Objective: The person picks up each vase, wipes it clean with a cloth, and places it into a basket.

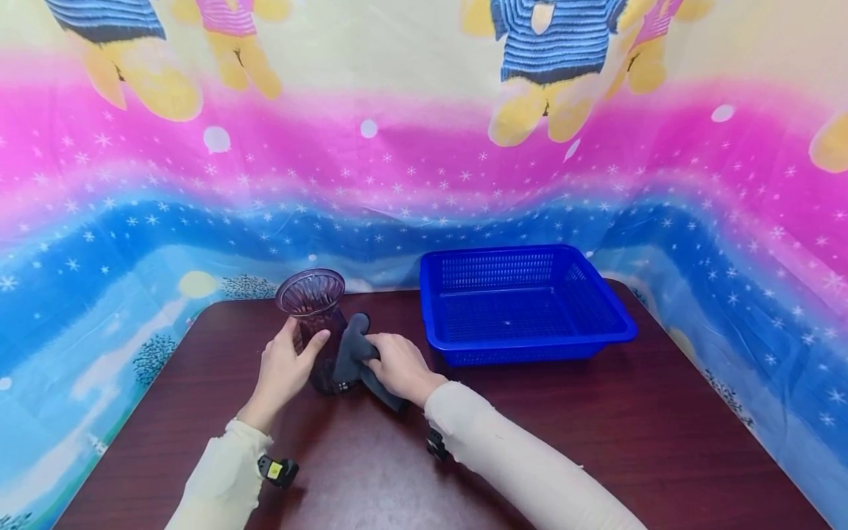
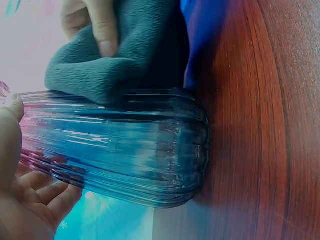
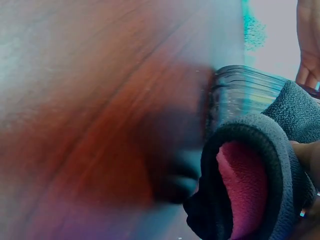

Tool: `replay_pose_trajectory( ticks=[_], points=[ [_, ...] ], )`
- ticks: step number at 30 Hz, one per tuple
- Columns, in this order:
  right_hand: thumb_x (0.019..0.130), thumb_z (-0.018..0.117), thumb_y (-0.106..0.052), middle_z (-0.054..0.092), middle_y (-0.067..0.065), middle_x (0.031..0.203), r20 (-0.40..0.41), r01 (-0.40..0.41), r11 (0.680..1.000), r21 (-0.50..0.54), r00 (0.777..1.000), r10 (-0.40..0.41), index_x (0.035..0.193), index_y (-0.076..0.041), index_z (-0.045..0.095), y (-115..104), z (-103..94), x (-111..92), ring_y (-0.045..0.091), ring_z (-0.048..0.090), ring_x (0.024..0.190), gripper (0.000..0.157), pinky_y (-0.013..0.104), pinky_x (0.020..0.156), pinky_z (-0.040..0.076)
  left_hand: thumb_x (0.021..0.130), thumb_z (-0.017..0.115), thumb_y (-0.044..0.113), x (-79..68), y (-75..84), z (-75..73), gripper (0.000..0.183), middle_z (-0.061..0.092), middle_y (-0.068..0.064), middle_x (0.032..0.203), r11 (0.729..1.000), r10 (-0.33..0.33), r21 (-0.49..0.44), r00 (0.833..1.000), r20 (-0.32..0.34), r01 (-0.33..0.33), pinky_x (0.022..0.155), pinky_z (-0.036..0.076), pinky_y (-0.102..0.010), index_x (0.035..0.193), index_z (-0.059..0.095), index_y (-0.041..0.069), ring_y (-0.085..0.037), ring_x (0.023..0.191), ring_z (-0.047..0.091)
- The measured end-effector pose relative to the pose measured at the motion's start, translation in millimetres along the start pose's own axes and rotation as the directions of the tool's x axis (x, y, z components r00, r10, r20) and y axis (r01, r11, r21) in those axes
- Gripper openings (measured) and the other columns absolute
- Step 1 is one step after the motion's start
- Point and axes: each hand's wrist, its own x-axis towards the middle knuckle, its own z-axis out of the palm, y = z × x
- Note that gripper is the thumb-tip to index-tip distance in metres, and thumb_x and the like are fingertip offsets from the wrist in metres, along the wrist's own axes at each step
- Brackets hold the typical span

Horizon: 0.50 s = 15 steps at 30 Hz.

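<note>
A translucent purple ribbed glass vase [image 1: 324,324] with a flared rim stands at the left of the table, its base at the tabletop. My left hand [image 1: 281,372] holds it round the upper body, thumb on the near side and fingers behind the glass. My right hand [image 1: 403,366] grips a bunched dark grey cloth [image 1: 352,355] and presses it against the vase's right side. In the left wrist view the cloth [image 2: 100,72] touches the ribbed glass wall [image 2: 115,140]. A fold of the cloth [image 3: 285,165] shows a pink inside in the right wrist view.
A blue plastic basket [image 1: 530,344] with perforated walls stands at the back right of the dark wooden table [image 1: 596,434]. Behind the table hangs a colourful printed curtain [image 1: 371,169]. A small black device [image 1: 278,470] is strapped at my left wrist.
</note>
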Motion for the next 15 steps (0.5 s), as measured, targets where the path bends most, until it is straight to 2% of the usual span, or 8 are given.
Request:
replay_pose_trajectory(
  ticks=[5, 10, 15],
  points=[
    [0.095, 0.070, -0.021, 0.076, -0.005, 0.109, 0.035, -0.017, 1.000, -0.006, 0.999, 0.017, 0.116, -0.023, 0.074, 7, 7.8, -3, 0.013, 0.070, 0.097, 0.021, 0.032, 0.087, 0.056, 0.099, 0.060, 0.047, -0.3, -0.2, -0.1, 0.064, 0.058, -0.032, 0.138, 1.000, 0.002, 0.007, 1.000, -0.001, -0.002, 0.106, 0.047, -0.059, 0.142, 0.047, 0.002, -0.045, 0.129, 0.058],
    [0.095, 0.071, -0.019, 0.076, -0.006, 0.102, 0.072, -0.029, 1.000, -0.007, 0.997, 0.030, 0.109, -0.025, 0.074, 13, 14.0, -6, 0.012, 0.068, 0.092, 0.016, 0.031, 0.084, 0.055, 0.100, 0.060, 0.047, -0.9, -0.6, 0.8, 0.063, 0.058, -0.032, 0.138, 1.000, 0.001, 0.018, 1.000, -0.002, -0.001, 0.106, 0.046, -0.061, 0.142, 0.047, 0.003, -0.046, 0.129, 0.058],
    [0.094, 0.071, -0.018, 0.076, -0.006, 0.101, 0.072, -0.034, 0.999, -0.019, 0.997, 0.035, 0.106, -0.024, 0.074, 16, 19.3, -7, 0.012, 0.068, 0.091, 0.014, 0.031, 0.082, 0.055, 0.100, 0.060, 0.047, -0.7, -1.1, 1.6, 0.060, 0.060, -0.032, 0.135, 1.000, 0.005, 0.028, 1.000, -0.010, -0.005, 0.105, 0.046, -0.061, 0.139, 0.048, 0.003, -0.046, 0.127, 0.059]
  ],
)
